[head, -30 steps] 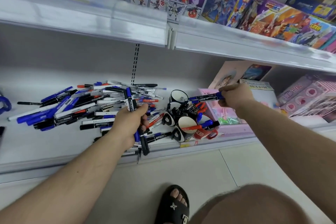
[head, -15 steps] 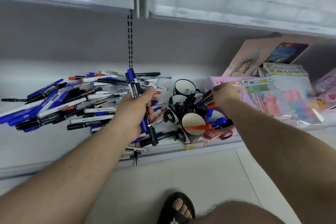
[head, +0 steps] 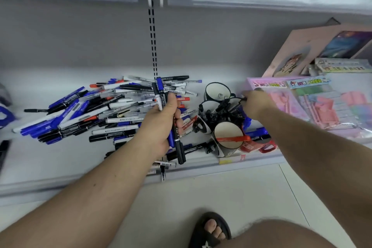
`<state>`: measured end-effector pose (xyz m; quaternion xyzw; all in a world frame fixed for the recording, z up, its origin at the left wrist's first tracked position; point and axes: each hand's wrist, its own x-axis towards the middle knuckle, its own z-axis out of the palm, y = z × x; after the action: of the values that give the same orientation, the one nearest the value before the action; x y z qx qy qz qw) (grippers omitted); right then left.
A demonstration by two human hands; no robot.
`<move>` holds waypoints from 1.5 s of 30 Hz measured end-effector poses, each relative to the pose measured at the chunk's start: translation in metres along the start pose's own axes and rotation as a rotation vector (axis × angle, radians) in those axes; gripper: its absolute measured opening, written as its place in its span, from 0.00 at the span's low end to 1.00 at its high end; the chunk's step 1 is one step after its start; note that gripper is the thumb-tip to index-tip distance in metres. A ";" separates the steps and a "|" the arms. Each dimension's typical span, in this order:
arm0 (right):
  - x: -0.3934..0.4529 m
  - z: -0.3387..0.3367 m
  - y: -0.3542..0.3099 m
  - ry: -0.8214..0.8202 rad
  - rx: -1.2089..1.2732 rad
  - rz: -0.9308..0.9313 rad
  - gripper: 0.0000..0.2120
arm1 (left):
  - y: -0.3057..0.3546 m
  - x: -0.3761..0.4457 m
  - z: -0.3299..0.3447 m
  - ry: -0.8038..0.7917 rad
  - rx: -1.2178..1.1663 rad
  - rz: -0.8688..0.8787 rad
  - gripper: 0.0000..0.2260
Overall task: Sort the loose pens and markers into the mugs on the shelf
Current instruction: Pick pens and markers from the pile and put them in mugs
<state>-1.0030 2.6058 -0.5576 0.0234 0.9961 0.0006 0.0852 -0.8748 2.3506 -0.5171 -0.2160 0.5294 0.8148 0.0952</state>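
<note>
left hand [head: 161, 119]: markers [head: 161, 94] gripped as stock | right hand [head: 254, 102]: fingers hidden, grip untellable, held over mugs [head: 227, 135] for dropping

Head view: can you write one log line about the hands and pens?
left hand: grips markers | right hand: at mugs, grasp unclear | pile: unsorted

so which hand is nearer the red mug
Right. The right hand is over the mugs just behind the red mug; the left hand, gripping markers, is further left.
</note>
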 end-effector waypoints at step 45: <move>-0.258 -0.083 -0.180 -0.202 0.911 -0.155 0.11 | 0.014 -0.101 -0.088 -0.327 -0.480 -0.031 0.17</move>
<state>-0.7719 2.4140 -0.4335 -0.0161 0.8804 -0.4451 0.1627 -0.7682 2.2725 -0.4904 -0.1064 0.2957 0.9393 0.1377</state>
